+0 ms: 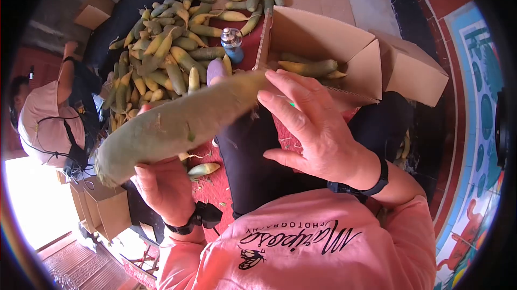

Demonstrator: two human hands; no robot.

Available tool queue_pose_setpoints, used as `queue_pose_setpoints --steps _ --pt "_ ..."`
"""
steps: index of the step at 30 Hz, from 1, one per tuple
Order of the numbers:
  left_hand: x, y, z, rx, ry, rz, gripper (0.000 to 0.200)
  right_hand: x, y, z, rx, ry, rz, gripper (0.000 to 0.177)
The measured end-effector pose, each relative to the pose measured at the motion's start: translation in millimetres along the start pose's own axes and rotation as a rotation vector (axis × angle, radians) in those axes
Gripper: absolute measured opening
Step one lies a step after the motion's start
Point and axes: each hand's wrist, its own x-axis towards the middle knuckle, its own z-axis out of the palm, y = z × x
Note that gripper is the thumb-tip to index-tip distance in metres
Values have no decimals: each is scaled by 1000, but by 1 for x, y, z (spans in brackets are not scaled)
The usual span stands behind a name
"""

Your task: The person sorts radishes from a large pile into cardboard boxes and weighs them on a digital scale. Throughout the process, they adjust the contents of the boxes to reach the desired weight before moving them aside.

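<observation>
A large green radish (177, 123) lies slantwise across the view in front of my chest, its thick end at the left and its narrow end at the upper right. My left hand (164, 185) grips it from below near the thick end, its thumb on the near side and the other fingers mostly hidden behind. At the narrow end, my right hand (323, 134) has its fingers spread, the fingertips right by the tip. Bits of dry leaf cling to the radish skin.
A big heap of green radishes (161, 47) covers the floor ahead. Near it stands a blue bottle with a silver top (232, 47). An open cardboard box (323, 29) at the right holds a few radishes. Another person (54, 112) sits at the left beside a carton (102, 206).
</observation>
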Motion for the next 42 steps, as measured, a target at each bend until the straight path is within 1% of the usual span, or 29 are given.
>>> queue_pose_setpoints --steps 1,2,3,4,5,6,7,8,9,12,13,14,16,17,19,22,23,24,26,27,30,31,32,36,37,38,40,41,42 --pt "0 2 4 -60 -14 -80 77 0 1 0 3 16 10 89" --pt "-1 2 6 -59 -24 -71 77 -1 2 1 7 32 19 88" --pt "-5 0 8 -156 -92 -170 77 -1 5 4 37 201 -42 81" --pt "-7 -2 11 -253 -159 -270 76 -6 8 3 34 209 -47 81" --pt "-7 -1 18 -210 -234 -323 76 -13 10 -1 30 204 5 77" --pt "-5 -5 24 -239 -251 -314 72 -19 13 -4 28 200 57 73" --pt "-3 -10 20 -199 -252 -365 67 -22 16 -6 36 264 67 66" --pt "-1 -16 15 -160 -249 -415 62 -24 16 -14 56 249 112 60" --pt "2 -23 10 -179 -434 -370 51 -28 17 -24 1 234 163 57" --pt "6 -23 16 38 -457 -344 47 -52 33 -46 -165 234 334 51" --pt "5 -23 10 109 -428 -297 47 -57 39 -51 -161 255 440 50" --pt "4 -20 4 191 -315 -328 41 -60 44 -57 -163 238 539 48" --pt "9 -28 -16 228 -198 -256 33 -70 71 -65 -181 172 736 50" --pt "9 -30 -24 261 -118 -265 27 -76 86 -65 -262 154 759 49" --pt "7 -39 -47 300 -68 -272 27 -84 113 -64 -356 109 810 48" --pt "3 -65 -92 360 15 -281 26 -82 143 -58 -261 39 859 50" --pt "2 -73 -106 377 41 -289 26 -82 156 -56 -222 20 798 52" --pt "2 -80 -119 395 71 -298 26 -91 182 -47 -166 103 634 51" --pt "0 -91 -142 432 194 -303 24 -81 183 -50 -284 14 723 49" --pt "1 -97 -156 563 211 -294 23 -89 196 -51 -454 -16 543 46" --pt "-2 -125 -221 799 317 -250 24 -87 176 -58 -359 -120 643 37" --pt "-2 -124 -231 964 356 -305 26 -92 177 -60 -426 -140 659 34" --pt "-3 -130 -245 958 411 -246 26 -92 168 -62 -416 -111 602 32" --pt "-1 -180 -344 1197 578 -282 31 -98 142 -74 -423 -37 620 25" --pt "3 -181 -351 1199 569 -343 39 -101 139 -78 -487 -13 668 24" --pt "6 -184 -357 1199 577 -350 39 -106 136 -82 -553 13 720 23" --pt "13 -182 -350 1505 657 -389 47 -129 146 -96 -659 -2 672 24" --pt "18 -183 -359 1476 667 -484 57 -139 150 -104 -764 -6 623 25" --pt "22 -186 -368 1474 672 -490 57 -148 152 -108 -763 -12 618 25"
